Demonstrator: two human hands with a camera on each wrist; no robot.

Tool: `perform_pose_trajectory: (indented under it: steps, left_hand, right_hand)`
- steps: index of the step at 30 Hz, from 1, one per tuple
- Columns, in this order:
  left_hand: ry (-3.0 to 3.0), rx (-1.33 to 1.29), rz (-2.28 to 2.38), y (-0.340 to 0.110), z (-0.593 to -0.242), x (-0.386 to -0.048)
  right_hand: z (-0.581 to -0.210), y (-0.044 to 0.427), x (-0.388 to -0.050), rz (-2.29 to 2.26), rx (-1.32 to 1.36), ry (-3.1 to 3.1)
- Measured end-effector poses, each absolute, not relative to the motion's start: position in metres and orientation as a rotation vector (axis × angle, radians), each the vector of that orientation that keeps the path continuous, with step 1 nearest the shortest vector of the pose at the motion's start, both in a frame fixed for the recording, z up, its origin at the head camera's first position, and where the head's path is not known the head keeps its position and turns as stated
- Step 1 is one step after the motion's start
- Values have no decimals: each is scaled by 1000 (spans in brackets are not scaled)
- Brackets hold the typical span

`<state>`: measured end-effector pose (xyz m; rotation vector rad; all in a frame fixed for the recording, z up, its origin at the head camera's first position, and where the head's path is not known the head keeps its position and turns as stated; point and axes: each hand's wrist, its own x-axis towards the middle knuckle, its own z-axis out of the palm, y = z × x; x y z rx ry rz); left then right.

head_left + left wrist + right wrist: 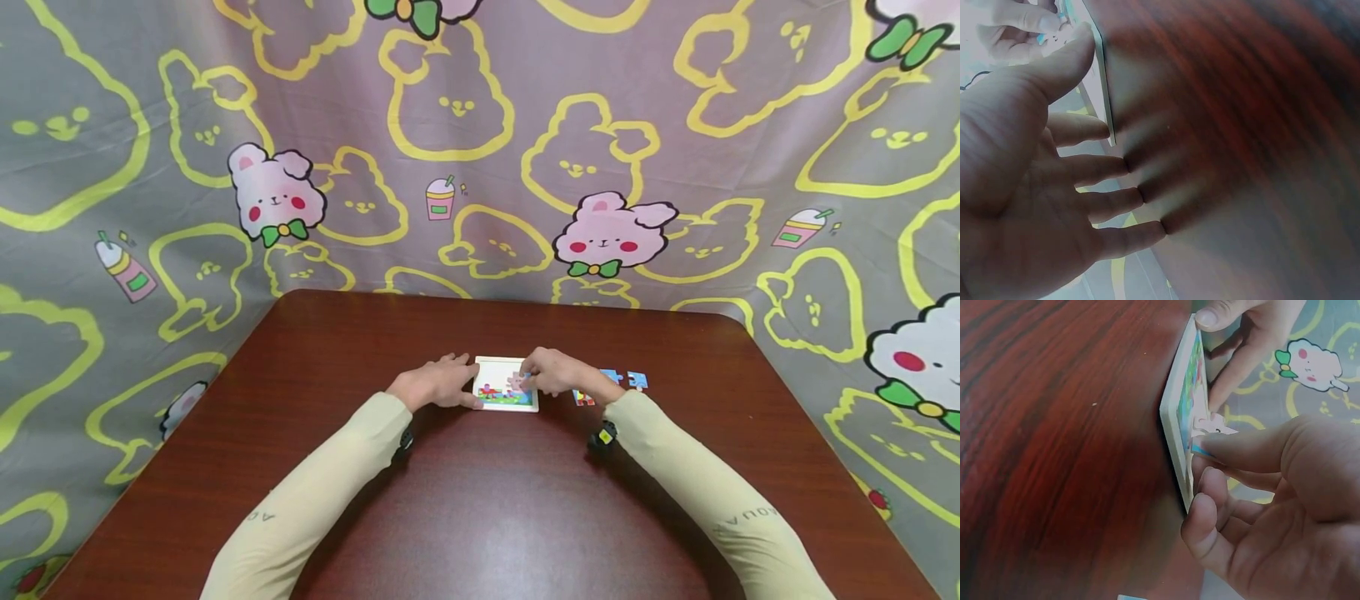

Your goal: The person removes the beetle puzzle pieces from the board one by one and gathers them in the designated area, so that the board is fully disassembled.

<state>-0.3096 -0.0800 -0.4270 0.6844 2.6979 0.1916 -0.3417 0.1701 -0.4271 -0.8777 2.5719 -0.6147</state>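
Note:
A white-framed puzzle tray (501, 361) lies on the table, with colourful pieces along its lower part. The left hand (437, 382) rests at the tray's left edge, fingers spread and fairly straight, thumb on the frame, as the left wrist view also shows of this hand (1041, 169). Over the tray's right side, the right hand (553, 372) pinches a pink-and-blue puzzle piece (517, 382) between thumb and forefinger. In the right wrist view that piece (1213, 428) is tilted above the tray (1172, 412), held by the right hand (1285, 494), its other fingers curled.
Several loose puzzle pieces (637, 380) lie on the brown table (465, 483) to the right of the tray, partly behind the right wrist. A patterned cloth (480, 167) with cartoon figures hangs behind and beside the table.

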Motion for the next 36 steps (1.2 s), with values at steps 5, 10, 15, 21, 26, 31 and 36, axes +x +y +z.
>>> perform_pose_trajectory:
  steps: [5,10,15,21,26,31,36]
  left_hand:
    - [2693,681,187,-81,-427,-309]
    - [2695,676,177,-81,-426,-309]
    - [2703,677,167,-82,-428,-308]
    - [2703,675,167,-82,-429,-309]
    - [2702,674,180,-82,-428,-308]
    - [2699,679,188,-82,-428,-307]
    - [2698,683,186,-82,-429,-308]
  right_hand:
    - [-420,175,-338,-656,-868,2562]
    - [-416,187,-335,-687,-820,2586]
    - [-412,201,-333,-673,-851,2590]
    - [-408,219,-328,-699,-856,2537]
    - [-407,236,-324,-738,-867,2495]
    - [-405,250,-319,-729,-869,2479]
    - [-404,265,-318,-769,-834,2432]
